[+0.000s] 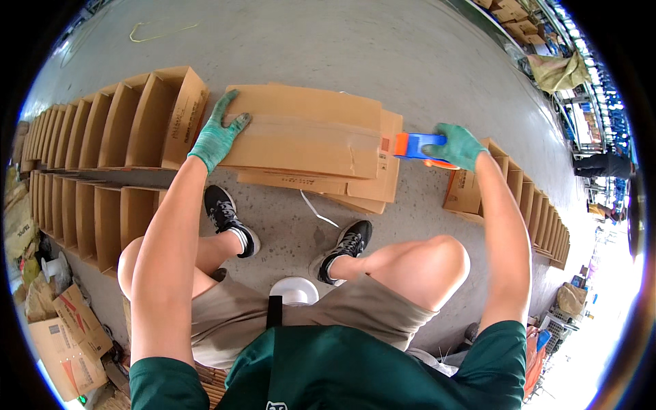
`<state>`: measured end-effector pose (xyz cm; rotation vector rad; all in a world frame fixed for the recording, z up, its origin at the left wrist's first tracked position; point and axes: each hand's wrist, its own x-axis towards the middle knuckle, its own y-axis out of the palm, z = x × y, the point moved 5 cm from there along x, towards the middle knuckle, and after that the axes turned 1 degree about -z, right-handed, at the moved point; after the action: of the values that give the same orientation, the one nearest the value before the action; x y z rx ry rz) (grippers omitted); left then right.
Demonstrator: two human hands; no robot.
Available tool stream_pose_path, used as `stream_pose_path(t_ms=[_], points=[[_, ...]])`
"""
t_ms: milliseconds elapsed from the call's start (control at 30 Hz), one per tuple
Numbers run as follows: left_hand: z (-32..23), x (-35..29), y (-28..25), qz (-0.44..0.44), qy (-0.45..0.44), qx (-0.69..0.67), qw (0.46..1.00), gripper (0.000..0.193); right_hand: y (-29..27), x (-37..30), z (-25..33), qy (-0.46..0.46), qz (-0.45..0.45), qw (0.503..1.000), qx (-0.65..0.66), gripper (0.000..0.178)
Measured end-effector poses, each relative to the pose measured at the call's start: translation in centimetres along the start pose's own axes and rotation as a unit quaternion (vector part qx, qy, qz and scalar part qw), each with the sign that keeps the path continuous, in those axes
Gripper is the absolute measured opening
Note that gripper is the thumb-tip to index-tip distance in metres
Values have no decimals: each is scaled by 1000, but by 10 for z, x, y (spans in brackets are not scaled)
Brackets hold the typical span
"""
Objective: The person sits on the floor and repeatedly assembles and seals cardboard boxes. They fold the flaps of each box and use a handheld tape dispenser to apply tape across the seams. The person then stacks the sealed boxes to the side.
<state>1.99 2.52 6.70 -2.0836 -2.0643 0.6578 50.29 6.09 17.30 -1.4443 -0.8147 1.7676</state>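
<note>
Floor: grey, under carton stack.
Top carton: between left hand and right hand.
Left hand: spread on top carton's left end.
Right hand: grasping tape dispenser.
Tape dispenser: blue-orange, at stack's right edge.

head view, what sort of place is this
Probably a warehouse or packing area: rows of open cardboard boxes stand on a bare grey floor, and the gloved right hand holds what looks like a blue and orange tape dispenser.
</note>
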Motion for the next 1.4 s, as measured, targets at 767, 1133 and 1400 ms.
stream_pose_path(t_ms=[767,1133,1400], points=[[7,-5,-2,-20,11,23,999,77,136,33,83,-26,11,991,-128,30],[0,-5,-1,-9,6,7,1000,73,215,93,21,122,-163,959,199,34],[-1,-2,1,5,5,-25,1000,69,65,64,207,-170,-400,849,299,37]])
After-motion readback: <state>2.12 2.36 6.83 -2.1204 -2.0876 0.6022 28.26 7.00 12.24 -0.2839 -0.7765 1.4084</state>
